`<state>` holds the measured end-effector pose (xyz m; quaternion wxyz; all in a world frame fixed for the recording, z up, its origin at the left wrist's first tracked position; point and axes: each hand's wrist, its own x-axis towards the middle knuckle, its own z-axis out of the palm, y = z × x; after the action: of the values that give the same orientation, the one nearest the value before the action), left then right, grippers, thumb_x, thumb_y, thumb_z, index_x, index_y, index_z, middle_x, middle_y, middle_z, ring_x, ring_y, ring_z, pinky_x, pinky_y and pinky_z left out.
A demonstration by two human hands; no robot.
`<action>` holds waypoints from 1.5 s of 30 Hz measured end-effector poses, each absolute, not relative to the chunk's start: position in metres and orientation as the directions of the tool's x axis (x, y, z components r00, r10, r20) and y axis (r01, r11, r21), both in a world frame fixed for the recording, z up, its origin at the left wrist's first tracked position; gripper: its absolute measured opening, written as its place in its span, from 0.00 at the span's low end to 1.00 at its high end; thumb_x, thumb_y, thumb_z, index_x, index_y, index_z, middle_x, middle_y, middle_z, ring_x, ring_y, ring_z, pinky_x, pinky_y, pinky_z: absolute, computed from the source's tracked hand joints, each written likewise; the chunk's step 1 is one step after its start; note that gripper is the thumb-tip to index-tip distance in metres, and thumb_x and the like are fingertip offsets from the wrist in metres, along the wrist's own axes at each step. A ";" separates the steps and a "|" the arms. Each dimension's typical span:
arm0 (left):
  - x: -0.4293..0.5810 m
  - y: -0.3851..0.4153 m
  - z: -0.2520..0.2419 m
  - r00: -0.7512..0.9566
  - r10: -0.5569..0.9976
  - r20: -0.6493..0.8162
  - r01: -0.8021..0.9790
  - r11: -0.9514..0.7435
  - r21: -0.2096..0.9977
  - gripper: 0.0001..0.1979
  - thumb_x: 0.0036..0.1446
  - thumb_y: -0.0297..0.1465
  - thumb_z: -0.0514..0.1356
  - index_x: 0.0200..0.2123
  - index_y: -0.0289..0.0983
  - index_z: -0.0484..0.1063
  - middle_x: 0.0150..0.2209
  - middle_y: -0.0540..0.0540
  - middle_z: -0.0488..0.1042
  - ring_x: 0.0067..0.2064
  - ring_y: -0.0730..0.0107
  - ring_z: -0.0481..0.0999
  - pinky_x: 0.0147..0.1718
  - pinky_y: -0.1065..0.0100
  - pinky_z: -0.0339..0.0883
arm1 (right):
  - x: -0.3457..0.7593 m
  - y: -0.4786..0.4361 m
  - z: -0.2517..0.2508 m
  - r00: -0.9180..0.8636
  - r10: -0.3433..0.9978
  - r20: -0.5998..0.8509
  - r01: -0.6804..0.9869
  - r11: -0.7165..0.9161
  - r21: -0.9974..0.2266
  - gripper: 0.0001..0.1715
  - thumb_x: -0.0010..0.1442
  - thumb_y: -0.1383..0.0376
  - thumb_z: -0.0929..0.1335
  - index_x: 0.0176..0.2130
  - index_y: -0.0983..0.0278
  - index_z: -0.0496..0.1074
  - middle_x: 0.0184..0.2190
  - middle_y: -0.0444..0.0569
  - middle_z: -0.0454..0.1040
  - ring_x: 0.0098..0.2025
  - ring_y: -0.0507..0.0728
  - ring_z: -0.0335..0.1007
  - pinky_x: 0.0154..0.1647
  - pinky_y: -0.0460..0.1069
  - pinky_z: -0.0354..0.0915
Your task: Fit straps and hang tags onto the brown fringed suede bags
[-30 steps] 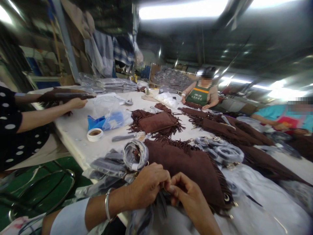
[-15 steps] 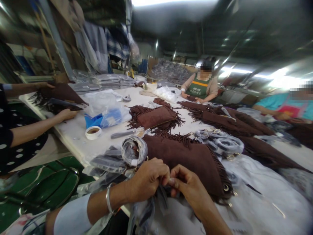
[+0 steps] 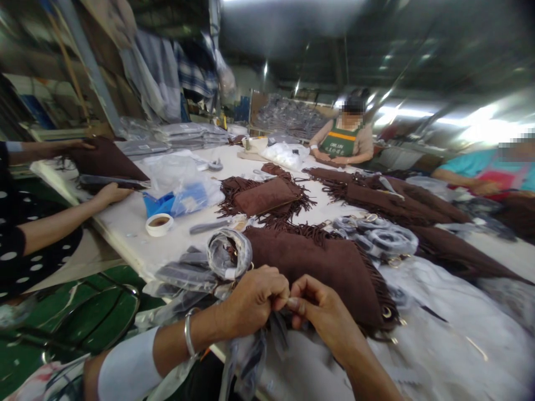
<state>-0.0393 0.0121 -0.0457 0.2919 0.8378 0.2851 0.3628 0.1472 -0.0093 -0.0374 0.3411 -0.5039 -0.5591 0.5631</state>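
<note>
My left hand (image 3: 254,301) and my right hand (image 3: 321,312) meet at the table's near edge, both closed in a pinch on a clear plastic-wrapped strap (image 3: 251,356) that hangs down between them. A silver bangle circles my left wrist. Just beyond my fingers lies a brown suede fringed bag (image 3: 317,267). A coiled strap in plastic wrap (image 3: 229,253) stands beside my left hand.
More fringed bags (image 3: 267,196) and wrapped straps (image 3: 378,236) cover the white table (image 3: 134,228). A tape roll (image 3: 159,224) and a blue plastic bag (image 3: 175,201) lie left. A person in polka dots (image 3: 25,223) handles a bag at left; two other people sit across.
My hands stay pinched together and have shifted slightly up in view. The person at left has lowered the brown bag onto the table.
</note>
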 end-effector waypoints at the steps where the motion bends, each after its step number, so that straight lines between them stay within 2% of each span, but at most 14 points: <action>1: -0.039 0.012 -0.046 0.574 0.692 0.437 0.267 -0.663 0.699 0.10 0.47 0.18 0.49 0.21 0.37 0.57 0.24 0.52 0.68 0.30 0.72 0.63 0.35 0.68 0.55 | 0.147 -0.009 -0.039 -0.261 0.948 -0.184 0.183 -0.139 -0.973 0.15 0.55 0.58 0.72 0.29 0.63 0.65 0.18 0.38 0.70 0.20 0.49 0.65 0.24 0.44 0.57; 10: -0.039 0.014 -0.047 0.569 0.698 0.435 0.264 -0.656 0.707 0.11 0.48 0.18 0.49 0.20 0.37 0.55 0.24 0.52 0.68 0.30 0.72 0.63 0.34 0.68 0.54 | 0.147 -0.007 -0.044 -0.244 0.953 -0.179 0.213 -0.127 -0.969 0.14 0.55 0.58 0.72 0.30 0.63 0.66 0.18 0.38 0.70 0.20 0.49 0.65 0.23 0.44 0.57; 15: -0.038 0.012 -0.049 0.590 0.675 0.443 0.325 -0.700 0.636 0.11 0.52 0.18 0.51 0.22 0.37 0.59 0.26 0.51 0.70 0.31 0.71 0.65 0.35 0.68 0.57 | 0.146 -0.007 -0.045 -0.236 0.960 -0.150 0.225 -0.097 -0.970 0.15 0.54 0.57 0.72 0.29 0.63 0.66 0.18 0.38 0.69 0.20 0.49 0.66 0.23 0.44 0.59; 17: -0.040 0.006 -0.047 0.583 0.676 0.451 0.380 -0.717 0.584 0.10 0.56 0.18 0.52 0.28 0.38 0.65 0.29 0.50 0.72 0.33 0.70 0.68 0.36 0.68 0.59 | 0.146 -0.007 -0.045 -0.233 0.964 -0.129 0.195 -0.084 -0.977 0.15 0.54 0.56 0.72 0.29 0.63 0.67 0.19 0.38 0.69 0.20 0.49 0.66 0.23 0.44 0.60; 19: -0.049 0.000 -0.043 0.561 0.666 0.492 0.426 -0.741 0.518 0.09 0.61 0.20 0.52 0.38 0.38 0.68 0.37 0.48 0.75 0.40 0.68 0.71 0.41 0.67 0.62 | 0.145 -0.008 -0.046 -0.233 0.965 -0.117 0.132 -0.088 -0.987 0.16 0.53 0.55 0.73 0.32 0.63 0.68 0.22 0.38 0.69 0.20 0.48 0.66 0.22 0.43 0.61; 22: -0.072 -0.004 -0.032 0.462 0.646 0.607 0.554 -0.745 0.371 0.16 0.65 0.22 0.50 0.54 0.39 0.64 0.54 0.43 0.71 0.55 0.63 0.68 0.55 0.60 0.59 | 0.145 -0.010 -0.047 -0.225 0.969 -0.105 0.071 -0.091 -0.993 0.19 0.51 0.54 0.74 0.36 0.63 0.69 0.25 0.38 0.69 0.21 0.48 0.66 0.22 0.43 0.62; 24: -0.091 0.000 -0.025 0.317 0.703 0.637 0.701 -0.626 0.342 0.22 0.64 0.23 0.51 0.61 0.40 0.59 0.62 0.41 0.63 0.62 0.58 0.60 0.61 0.55 0.52 | 0.144 -0.011 -0.047 -0.218 0.972 -0.086 0.092 -0.067 -0.993 0.18 0.52 0.54 0.74 0.36 0.63 0.69 0.26 0.39 0.70 0.22 0.48 0.67 0.23 0.44 0.64; 26: -0.108 0.010 -0.022 0.208 0.797 0.567 0.776 -0.487 0.400 0.26 0.63 0.26 0.54 0.64 0.39 0.56 0.65 0.40 0.58 0.65 0.55 0.56 0.63 0.52 0.50 | 0.143 -0.013 -0.048 -0.214 0.975 -0.063 0.120 -0.037 -0.992 0.18 0.54 0.54 0.73 0.37 0.63 0.70 0.28 0.40 0.71 0.23 0.48 0.67 0.24 0.45 0.65; 30: -0.132 0.027 -0.021 0.320 0.879 0.354 0.755 -0.462 0.466 0.22 0.64 0.33 0.54 0.61 0.38 0.61 0.56 0.40 0.69 0.58 0.56 0.66 0.58 0.56 0.60 | 0.143 -0.019 -0.048 -0.211 0.977 -0.025 0.113 -0.001 -0.994 0.20 0.56 0.51 0.71 0.39 0.64 0.71 0.28 0.42 0.73 0.25 0.50 0.69 0.26 0.46 0.66; 34: -0.147 0.025 -0.020 0.343 0.881 0.326 0.808 -0.454 0.376 0.16 0.64 0.39 0.56 0.49 0.37 0.70 0.45 0.42 0.71 0.48 0.58 0.71 0.48 0.61 0.64 | 0.144 -0.031 -0.049 -0.157 0.987 0.020 0.054 0.029 -0.998 0.24 0.57 0.49 0.70 0.44 0.64 0.71 0.34 0.49 0.76 0.31 0.54 0.73 0.32 0.49 0.70; 37: -0.157 0.019 -0.025 0.322 0.894 0.310 0.836 -0.422 0.349 0.13 0.64 0.40 0.55 0.41 0.36 0.70 0.42 0.43 0.69 0.43 0.60 0.71 0.43 0.63 0.64 | 0.144 -0.047 -0.049 -0.025 0.996 0.082 0.113 0.084 -0.990 0.25 0.56 0.48 0.70 0.44 0.64 0.72 0.35 0.50 0.77 0.34 0.57 0.74 0.35 0.51 0.71; 41: -0.168 0.002 -0.027 0.360 0.894 0.268 0.801 -0.443 0.403 0.10 0.63 0.37 0.54 0.43 0.37 0.67 0.43 0.44 0.70 0.42 0.61 0.71 0.42 0.64 0.62 | 0.142 -0.076 -0.055 0.112 0.982 0.149 0.219 0.122 -0.968 0.25 0.57 0.45 0.68 0.40 0.63 0.74 0.28 0.48 0.76 0.30 0.57 0.72 0.32 0.50 0.69; 45: -0.164 -0.041 -0.006 0.353 0.920 0.170 0.780 -0.389 0.490 0.08 0.63 0.37 0.54 0.38 0.40 0.67 0.33 0.50 0.73 0.36 0.63 0.71 0.37 0.66 0.60 | 0.122 -0.105 -0.077 0.016 0.997 0.069 0.135 0.066 -0.989 0.28 0.54 0.41 0.68 0.37 0.62 0.73 0.23 0.46 0.73 0.23 0.54 0.68 0.25 0.47 0.64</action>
<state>-0.1645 -0.0411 -0.0057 0.1647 0.8057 0.5275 0.2133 0.1222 -0.1051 -0.0766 0.4871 -0.5202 -0.5440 0.4429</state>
